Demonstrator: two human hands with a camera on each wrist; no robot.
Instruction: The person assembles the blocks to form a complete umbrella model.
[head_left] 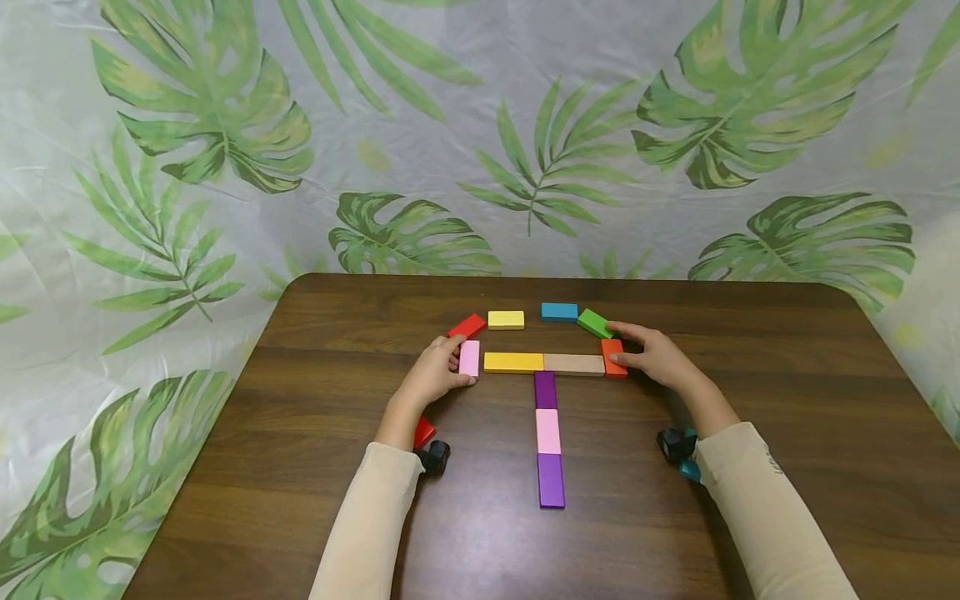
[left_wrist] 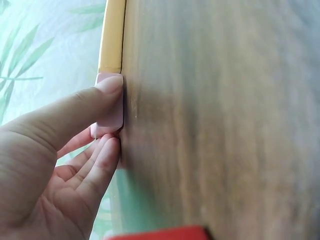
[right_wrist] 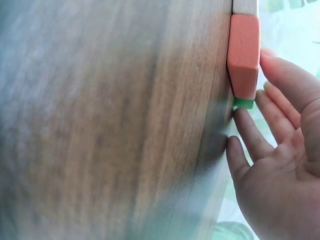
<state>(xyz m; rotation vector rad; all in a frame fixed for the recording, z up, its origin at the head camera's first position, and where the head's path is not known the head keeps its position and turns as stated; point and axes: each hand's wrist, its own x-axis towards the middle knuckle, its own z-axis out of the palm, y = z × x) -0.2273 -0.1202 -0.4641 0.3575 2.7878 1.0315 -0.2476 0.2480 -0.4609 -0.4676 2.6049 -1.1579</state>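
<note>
In the head view my left hand (head_left: 431,375) pinches a light pink block (head_left: 469,358) at the left end of a row. The left wrist view shows the thumb on that pink block (left_wrist: 110,114), the fingers bent at its other side. My right hand (head_left: 663,360) has its thumb on an orange-red block (head_left: 615,372), fingers extended toward a green block (head_left: 594,322). Between the two end blocks lie a yellow block (head_left: 513,362) and a beige block (head_left: 573,364). The pink one stands slightly apart from the yellow one.
A red block (head_left: 467,326), a pale yellow block (head_left: 506,320) and a blue block (head_left: 559,312) lie behind the row. Downward runs a column of purple (head_left: 546,390), pink (head_left: 548,431) and violet (head_left: 551,481) blocks. Another red block (head_left: 423,432) lies by the left wrist.
</note>
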